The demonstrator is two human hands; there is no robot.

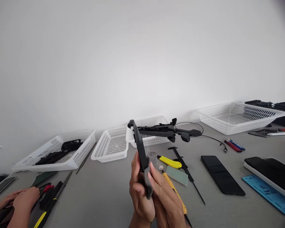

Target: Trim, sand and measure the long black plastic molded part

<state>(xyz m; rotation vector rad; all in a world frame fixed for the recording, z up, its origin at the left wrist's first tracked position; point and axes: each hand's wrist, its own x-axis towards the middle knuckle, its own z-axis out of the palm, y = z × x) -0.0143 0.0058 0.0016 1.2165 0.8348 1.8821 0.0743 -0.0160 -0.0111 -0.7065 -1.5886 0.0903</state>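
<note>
A long, curved black plastic part stands upright in my left hand, its hooked end at the top. The fingers of that hand are wrapped round its lower end. My right hand presses a grey fibrous pad against the lower end of the part, fingers together. Just beyond the hands lie a yellow utility knife, a pale green block and a black caliper. A yellow pen-like tool with a cord runs beside my right hand and is partly hidden by it.
White baskets line the wall; black parts overhang one. At right are another basket, a black phone and a blue panel. A co-worker's hands work at left near a file.
</note>
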